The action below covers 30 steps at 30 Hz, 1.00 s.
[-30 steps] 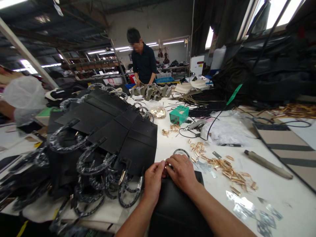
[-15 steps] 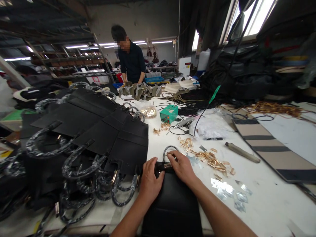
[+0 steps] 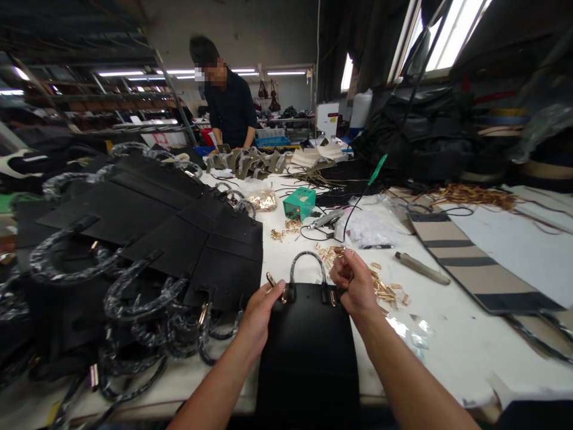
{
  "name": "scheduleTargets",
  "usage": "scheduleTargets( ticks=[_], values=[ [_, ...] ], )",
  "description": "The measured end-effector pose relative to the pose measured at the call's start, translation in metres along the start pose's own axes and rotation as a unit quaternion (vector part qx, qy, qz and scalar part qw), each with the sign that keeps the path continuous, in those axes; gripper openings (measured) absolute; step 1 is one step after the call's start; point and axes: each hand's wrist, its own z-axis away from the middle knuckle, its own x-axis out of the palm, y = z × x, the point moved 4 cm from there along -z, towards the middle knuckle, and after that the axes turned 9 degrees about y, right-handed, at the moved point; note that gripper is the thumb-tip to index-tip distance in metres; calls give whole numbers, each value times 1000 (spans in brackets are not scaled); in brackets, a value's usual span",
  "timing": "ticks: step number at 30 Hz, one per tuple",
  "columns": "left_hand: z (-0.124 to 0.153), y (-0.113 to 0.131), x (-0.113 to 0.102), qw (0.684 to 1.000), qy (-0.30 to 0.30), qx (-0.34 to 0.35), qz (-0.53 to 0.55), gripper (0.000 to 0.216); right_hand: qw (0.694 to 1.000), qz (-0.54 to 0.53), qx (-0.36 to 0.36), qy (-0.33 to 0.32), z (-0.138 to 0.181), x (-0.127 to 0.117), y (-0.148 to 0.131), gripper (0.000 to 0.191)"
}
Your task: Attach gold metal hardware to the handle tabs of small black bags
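A black leather bag panel lies in front of me, with a plastic-wrapped handle arching from its top. Gold fittings sit at both handle bases; the right fitting shows fully. My left hand grips the panel's upper left corner, thumb on top beside a gold metal piece that sticks up. Its other fingers are mostly hidden. To the right of the handle, my right hand is raised with curled fingers, pinching a small gold metal piece over the pile of loose gold fittings.
Stacked black bag panels with wrapped handles fill the left. Beyond my hands stand a green box and a plastic bag. Rightward lie a grey-green bar, a striped panel and thin metal plates. A co-worker stands across the table.
My hands have moved apart from the panel's top edge. The right hand has lifted up and right with a gold piece; the left has slid to the corner. The view has shifted slightly right.
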Motion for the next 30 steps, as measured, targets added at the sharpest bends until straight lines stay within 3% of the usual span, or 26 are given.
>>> scheduleTargets(
  ticks=[3, 6, 9, 12, 14, 15, 17, 20, 22, 26, 30],
  values=[
    [9, -5, 3, 985, -69, -145, 56, 32, 999, 42, -9, -16, 4, -3, -4, 29],
    [16, -12, 5, 955, -104, -243, 136, 30, 977, 199, -52, -63, 9, -4, -13, 28],
    [17, -18, 8, 921, -144, -293, 214, 30, 894, 386, -181, -141, 20, 0, -32, 23],
    [12, -25, 10, 911, -136, -315, 228, 31, 794, 496, -309, -168, 43, 11, -53, 21],
    [10, -28, 10, 913, -119, -324, 218, 33, 760, 521, -350, -165, 68, 21, -60, 20],
    [9, -29, 10, 912, -117, -330, 215, 33, 762, 514, -355, -169, 81, 27, -61, 20],
    [9, -29, 11, 906, -125, -340, 221, 31, 803, 465, -320, -191, 105, 38, -53, 18],
    [9, -29, 9, 902, -130, -337, 236, 28, 884, 376, -177, -215, 120, 42, -16, 9],
    [9, -30, 6, 906, -124, -332, 233, 29, 907, 366, -115, -175, 115, 32, 9, 8],
    [10, -31, 4, 905, -138, -321, 243, 35, 890, 428, -146, -60, 94, 4, 24, 10],
    [11, -32, 3, 894, -154, -328, 263, 35, 867, 464, -179, -36, 81, -7, 15, 15]
  ],
)
